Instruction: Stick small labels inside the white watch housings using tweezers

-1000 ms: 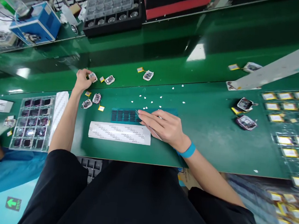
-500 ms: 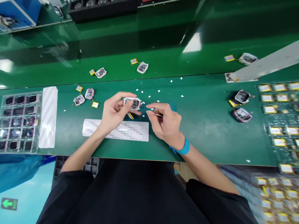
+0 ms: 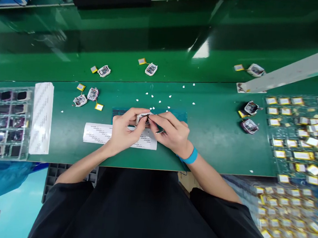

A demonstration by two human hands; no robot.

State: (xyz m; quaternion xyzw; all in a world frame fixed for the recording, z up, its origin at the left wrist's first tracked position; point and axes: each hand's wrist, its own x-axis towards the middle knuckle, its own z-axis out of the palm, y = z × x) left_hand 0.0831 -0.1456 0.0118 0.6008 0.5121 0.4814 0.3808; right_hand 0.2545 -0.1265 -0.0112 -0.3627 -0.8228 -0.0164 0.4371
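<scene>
My left hand is closed around a small white watch case with electronics inside, thumb on its near side. My right hand, with a blue wrist strap, meets the case from the right. Its fingers are pinched at the case's open face, and a slim dark tool shows between them; its kind is unclear. Fingers hide much of the case. Below the hands lies a white printed sheet, and behind them a blue-green mat. Several small white stickers are scattered beyond.
Watch cases with wired batteries lie at left, back and right. A tray of dark screens stands at left beside a white strip. Battery trays fill the right. A white post rises at right.
My right hand has moved left, from apart to touching the watch case. The case now sits lower and slightly nearer the right hand. The whole view has shifted somewhat.
</scene>
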